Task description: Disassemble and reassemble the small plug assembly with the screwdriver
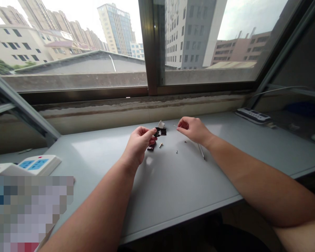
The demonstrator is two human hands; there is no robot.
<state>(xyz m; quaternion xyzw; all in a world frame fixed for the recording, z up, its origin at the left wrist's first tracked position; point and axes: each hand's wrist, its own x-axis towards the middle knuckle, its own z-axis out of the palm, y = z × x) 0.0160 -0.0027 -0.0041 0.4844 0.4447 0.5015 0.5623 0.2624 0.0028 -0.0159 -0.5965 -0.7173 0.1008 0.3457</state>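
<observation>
My left hand [141,141] is closed on a small black plastic part [161,132] with a curved end and a squared end. Just below those fingers lies a small dark red and black piece [151,147]. My right hand [191,127] pinches a thin pale stick [175,126], its tip pointing left toward the black part but apart from it. A small brass-coloured screw [161,145] and a tiny metal piece [176,152] rest on the table between my hands. Under my right wrist is a thin metal rod [202,152], partly hidden.
The grey table [178,189] meets a wall below the window. A small white object [161,124] stands behind my left hand, and a tiny dark bit [185,141] lies near my right. Power strips sit at left [39,164] and far right [253,116]. Metal frame posts flank the table.
</observation>
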